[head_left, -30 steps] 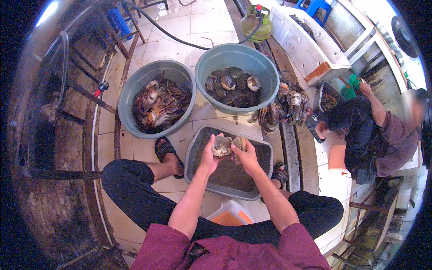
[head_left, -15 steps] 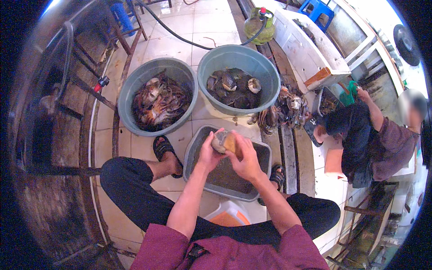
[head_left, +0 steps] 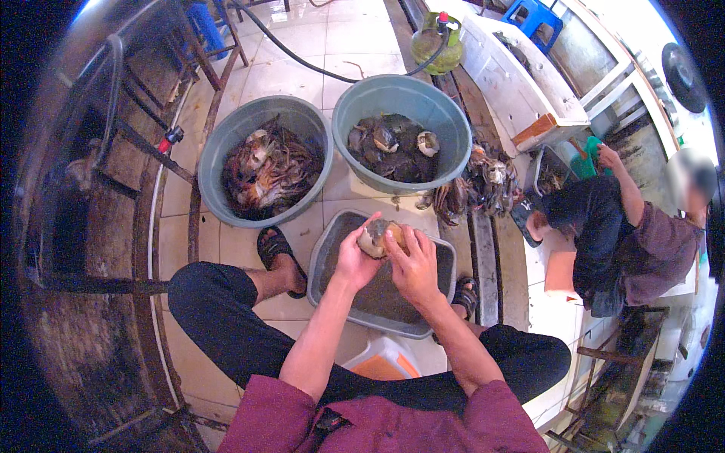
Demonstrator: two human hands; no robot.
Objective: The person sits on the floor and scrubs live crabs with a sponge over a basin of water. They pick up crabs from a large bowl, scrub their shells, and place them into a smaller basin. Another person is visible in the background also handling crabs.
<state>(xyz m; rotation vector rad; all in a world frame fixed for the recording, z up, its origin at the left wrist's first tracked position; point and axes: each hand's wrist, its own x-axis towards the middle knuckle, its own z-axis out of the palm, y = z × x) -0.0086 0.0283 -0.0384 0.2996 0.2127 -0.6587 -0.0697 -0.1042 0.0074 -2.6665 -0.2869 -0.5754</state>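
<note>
Both my hands hold a crab shell above a grey rectangular basin (head_left: 385, 326) of murky water. The crab shell (head_left: 374, 238) is rounded, greyish and pale, with a tan-orange part under my right fingers. My left hand (head_left: 355, 257) cups its left side. On its right side, my right hand (head_left: 412, 266) presses with thumb and fingers. Beyond the basin stand two round grey-blue tubs. The left tub (head_left: 214, 185) holds a heap of crab pieces (head_left: 268, 174). In the right tub (head_left: 419, 98) lie several dark and whitish crab shells (head_left: 389, 145).
More crabs (head_left: 491, 177) lie on the floor right of the tubs. A green gas cylinder (head_left: 438, 49) with a black hose and a white foam box (head_left: 521, 83) stand behind. A co-worker (head_left: 642, 241) sits at the right. An orange-white item (head_left: 381, 361) lies before me.
The crab shell has turned in my hands, showing more of its pale side. My right fingers have shifted across its face. At the right, the co-worker's green thing has moved slightly.
</note>
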